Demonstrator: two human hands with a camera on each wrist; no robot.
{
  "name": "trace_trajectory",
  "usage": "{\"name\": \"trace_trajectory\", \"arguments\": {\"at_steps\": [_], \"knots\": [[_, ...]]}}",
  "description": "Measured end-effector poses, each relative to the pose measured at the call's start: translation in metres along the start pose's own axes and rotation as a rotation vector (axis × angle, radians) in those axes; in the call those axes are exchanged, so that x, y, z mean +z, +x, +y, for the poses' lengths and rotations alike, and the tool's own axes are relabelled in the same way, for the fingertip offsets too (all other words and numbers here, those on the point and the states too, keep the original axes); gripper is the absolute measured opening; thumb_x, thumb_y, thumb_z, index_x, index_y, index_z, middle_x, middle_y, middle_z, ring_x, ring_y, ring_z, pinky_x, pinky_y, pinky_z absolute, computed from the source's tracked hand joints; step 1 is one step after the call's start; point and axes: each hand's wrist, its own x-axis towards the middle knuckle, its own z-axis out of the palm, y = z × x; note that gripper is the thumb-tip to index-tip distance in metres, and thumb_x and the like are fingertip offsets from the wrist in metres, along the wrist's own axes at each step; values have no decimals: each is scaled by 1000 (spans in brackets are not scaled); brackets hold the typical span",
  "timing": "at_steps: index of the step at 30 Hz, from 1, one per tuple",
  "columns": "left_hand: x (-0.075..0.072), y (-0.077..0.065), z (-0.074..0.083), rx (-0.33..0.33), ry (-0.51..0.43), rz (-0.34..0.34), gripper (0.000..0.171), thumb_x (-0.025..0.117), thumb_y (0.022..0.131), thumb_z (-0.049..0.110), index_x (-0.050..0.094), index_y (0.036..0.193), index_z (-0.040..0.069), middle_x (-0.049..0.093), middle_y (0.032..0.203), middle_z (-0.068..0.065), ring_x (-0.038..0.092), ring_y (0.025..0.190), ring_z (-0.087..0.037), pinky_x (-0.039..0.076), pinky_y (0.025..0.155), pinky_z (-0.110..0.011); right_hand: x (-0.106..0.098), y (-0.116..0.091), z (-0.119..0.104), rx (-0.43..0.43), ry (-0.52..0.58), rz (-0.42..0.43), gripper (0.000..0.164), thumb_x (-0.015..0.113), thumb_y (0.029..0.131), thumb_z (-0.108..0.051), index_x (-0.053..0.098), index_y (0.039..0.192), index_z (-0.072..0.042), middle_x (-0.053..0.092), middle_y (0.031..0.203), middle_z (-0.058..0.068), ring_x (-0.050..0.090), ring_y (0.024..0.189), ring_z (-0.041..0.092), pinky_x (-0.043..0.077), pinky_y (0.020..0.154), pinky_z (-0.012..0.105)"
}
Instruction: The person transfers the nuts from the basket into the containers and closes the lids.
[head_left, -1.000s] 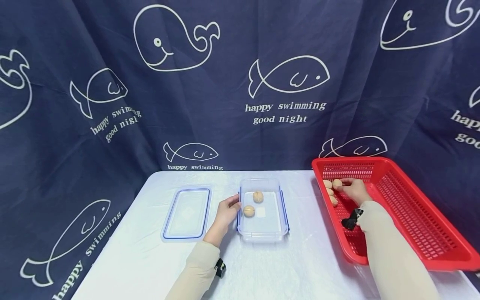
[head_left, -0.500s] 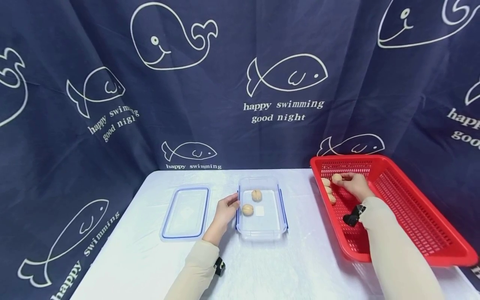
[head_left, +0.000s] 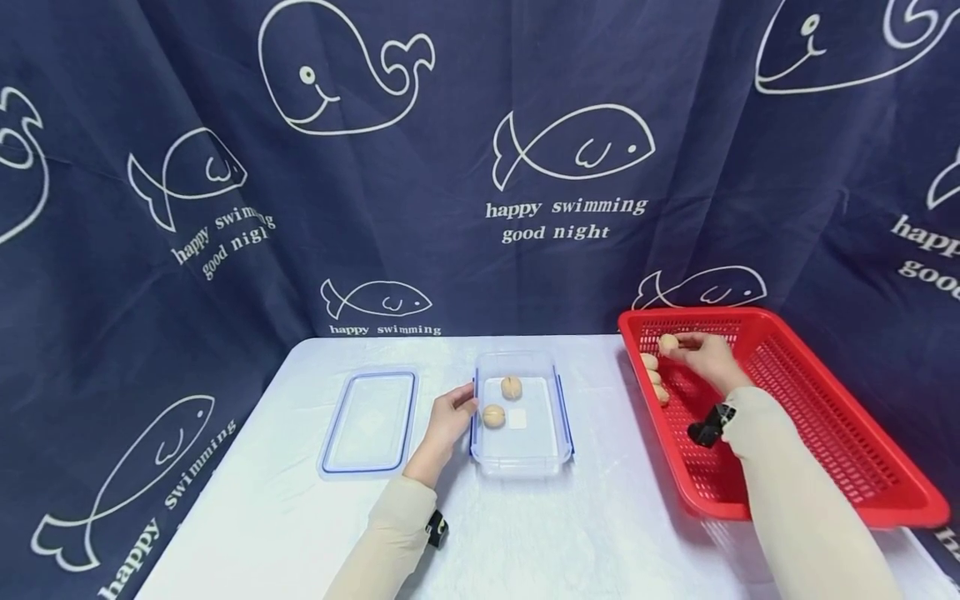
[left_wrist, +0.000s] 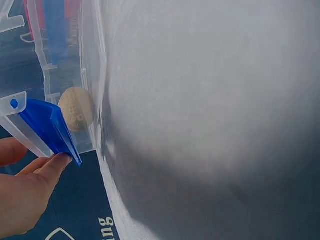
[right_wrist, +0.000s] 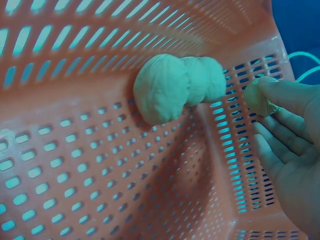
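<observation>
My right hand point(head_left: 708, 360) pinches a walnut point(head_left: 668, 343) between thumb and fingers, just above the far left part of the red basket point(head_left: 813, 400). Several more walnuts point(head_left: 652, 377) lie in a row along the basket's left wall; the right wrist view shows these walnuts point(right_wrist: 162, 90) touching one another. At the left side of a clear plastic container point(head_left: 525, 465), my left hand point(head_left: 448, 419) rests its fingertips on the blue latch point(left_wrist: 50, 127), fingers fairly straight. Inside that container sit a walnut point(head_left: 512, 387) towards the back and another walnut point(head_left: 493, 416) by the left wall.
A clear lid point(head_left: 369, 423) with a blue seal lies flat on the white table point(head_left: 480, 550), left of the container. A dark blue curtain point(head_left: 420, 208) with fish drawings hangs behind the table. The basket stands along the table's right side.
The right hand has lifted its walnut slightly up from beside the others in the basket. The left hand stays at the container's side. The whole head view has shifted a little.
</observation>
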Motion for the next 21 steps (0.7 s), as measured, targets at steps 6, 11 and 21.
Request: {"name": "trace_trajectory", "arguments": {"at_steps": [6,11,21], "knots": [[1,1,3,4,-1,-5,38,54,95,1,51,132,-7,56,131,-24,52,124,-36,43,106,-41,-8,2,-7,-63,1,26,48,66,90,-15,52,124,16,61,112,34,54,78,-3,46,63,8],[1,0,3,16,-4,1,38,54,94,1,52,131,-8,57,130,-25,52,123,-36,42,106,-42,-13,2,-13,-110,6,41,50,69,89,-19,54,123,15,62,112,34,51,75,-9,47,63,9],[-1,0,1,-3,-5,-4,39,54,95,2,51,132,-6,56,132,-23,51,125,-36,41,107,-42,-18,1,-25,-124,18,42,51,68,90,-24,55,126,10,61,117,32,57,84,-2,46,67,4]]}}
